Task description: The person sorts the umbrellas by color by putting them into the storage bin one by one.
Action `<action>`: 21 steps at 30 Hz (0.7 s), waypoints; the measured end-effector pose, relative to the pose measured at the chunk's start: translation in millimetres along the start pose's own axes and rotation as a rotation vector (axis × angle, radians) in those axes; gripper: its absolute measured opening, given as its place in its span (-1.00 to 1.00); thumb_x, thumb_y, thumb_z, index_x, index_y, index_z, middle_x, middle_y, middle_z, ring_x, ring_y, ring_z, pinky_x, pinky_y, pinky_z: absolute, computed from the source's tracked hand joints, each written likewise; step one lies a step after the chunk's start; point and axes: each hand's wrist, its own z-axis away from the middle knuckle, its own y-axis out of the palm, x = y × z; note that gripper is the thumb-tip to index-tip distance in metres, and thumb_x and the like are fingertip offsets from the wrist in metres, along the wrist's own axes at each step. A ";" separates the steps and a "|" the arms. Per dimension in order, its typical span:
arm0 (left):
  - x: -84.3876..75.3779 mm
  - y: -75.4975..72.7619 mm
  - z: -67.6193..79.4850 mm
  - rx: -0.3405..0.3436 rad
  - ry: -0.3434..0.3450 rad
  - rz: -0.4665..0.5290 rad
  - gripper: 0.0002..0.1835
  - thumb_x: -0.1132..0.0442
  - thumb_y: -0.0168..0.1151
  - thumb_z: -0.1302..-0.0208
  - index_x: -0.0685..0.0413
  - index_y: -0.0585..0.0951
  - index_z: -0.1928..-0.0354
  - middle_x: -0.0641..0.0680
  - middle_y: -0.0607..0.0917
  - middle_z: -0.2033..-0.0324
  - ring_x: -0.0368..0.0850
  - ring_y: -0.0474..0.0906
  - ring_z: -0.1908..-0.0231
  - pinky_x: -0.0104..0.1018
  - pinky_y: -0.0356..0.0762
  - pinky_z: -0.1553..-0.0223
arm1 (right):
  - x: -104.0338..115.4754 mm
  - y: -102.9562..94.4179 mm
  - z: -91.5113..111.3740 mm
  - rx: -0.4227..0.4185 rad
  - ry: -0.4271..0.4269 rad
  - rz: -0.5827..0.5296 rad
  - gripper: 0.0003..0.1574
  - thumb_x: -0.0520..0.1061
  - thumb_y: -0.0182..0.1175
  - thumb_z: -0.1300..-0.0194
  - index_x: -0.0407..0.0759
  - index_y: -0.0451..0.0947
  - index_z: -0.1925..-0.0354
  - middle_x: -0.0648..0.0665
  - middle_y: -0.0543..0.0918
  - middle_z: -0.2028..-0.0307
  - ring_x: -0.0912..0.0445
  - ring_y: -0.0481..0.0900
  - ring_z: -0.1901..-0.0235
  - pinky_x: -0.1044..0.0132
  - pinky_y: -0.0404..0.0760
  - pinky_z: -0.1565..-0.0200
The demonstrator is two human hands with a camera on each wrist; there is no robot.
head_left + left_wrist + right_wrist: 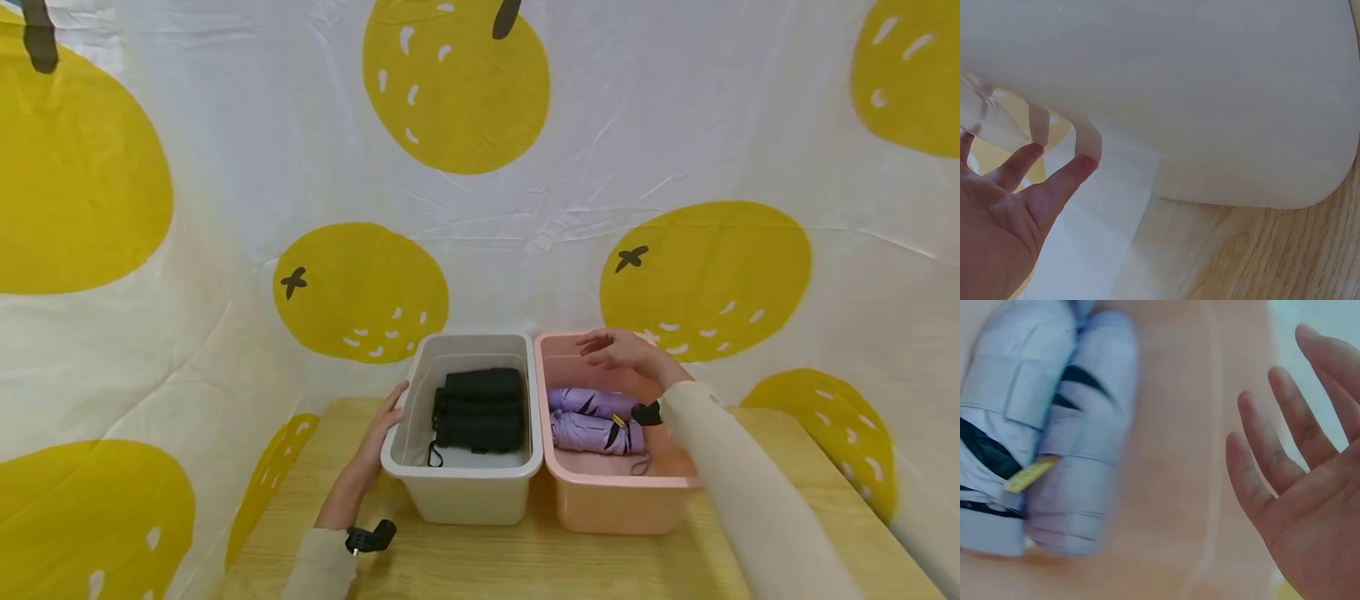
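Two folded lilac umbrellas (597,433) with dark patterns lie side by side in the pink bin (622,507). Over the back of that bin hovers my right hand (617,348), its fingers spread and holding nothing; the right wrist view shows its palm beside the umbrellas (1082,444), apart from them. Black folded umbrellas (480,427) lie together in the white bin (465,497), a wrist loop hanging from one. My left hand (382,425) touches the left rim of the white bin from outside. In the left wrist view its fingertips (1087,164) meet the rim's edge, fingers extended.
Both bins stand next to each other on a light wooden table (480,562). Behind and around it hangs a white cloth (570,275) printed with large yellow fruit. A yellow tag (1032,475) sits between the lilac umbrellas.
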 end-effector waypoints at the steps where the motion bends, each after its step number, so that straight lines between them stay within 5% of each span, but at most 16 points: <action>1: -0.3 -1.3 -0.3 -0.001 0.003 -0.004 -0.41 0.02 -0.20 -0.54 -0.21 0.02 -0.53 0.05 -0.01 -0.49 0.16 0.00 -0.39 0.20 -0.02 -0.29 | 3.2 -3.4 -2.0 0.003 -0.007 -0.015 -0.41 -0.23 0.17 -0.37 -0.32 0.34 -0.32 -0.39 0.44 -0.21 -0.28 0.43 -0.16 -0.17 0.36 -0.17; 6: 2.8 -5.4 -1.2 -0.005 0.016 -0.038 -0.40 0.02 -0.20 -0.55 -0.16 0.00 -0.54 0.08 -0.02 -0.50 0.16 -0.01 -0.40 0.21 0.00 -0.29 | 23.7 -21.7 4.2 -0.018 -0.093 0.044 -0.44 -0.22 0.21 -0.35 -0.34 0.39 -0.27 -0.43 0.50 -0.13 -0.28 0.49 -0.09 -0.14 0.41 -0.13; 14: 12.1 -8.5 -5.4 -0.033 0.061 -0.080 -0.39 0.02 -0.27 -0.58 -0.03 -0.08 -0.55 0.13 -0.09 -0.51 0.15 -0.15 -0.43 0.23 -0.12 -0.32 | 60.4 -49.3 49.2 -0.110 -0.192 0.146 -0.45 -0.18 0.32 -0.26 -0.33 0.50 -0.17 -0.33 0.62 -0.01 -0.19 0.55 -0.04 0.21 0.57 0.04; 21: 25.8 -24.6 6.1 -0.206 -0.037 -0.097 -0.42 0.05 -0.17 -0.56 0.04 0.08 -0.52 0.35 0.30 -0.34 0.31 0.31 -0.24 0.06 0.44 -0.07 | 69.1 -63.8 95.3 -0.166 -0.209 0.308 -0.49 -0.13 0.33 -0.27 -0.31 0.53 -0.13 -0.29 0.63 0.02 -0.16 0.60 0.06 0.25 0.62 0.18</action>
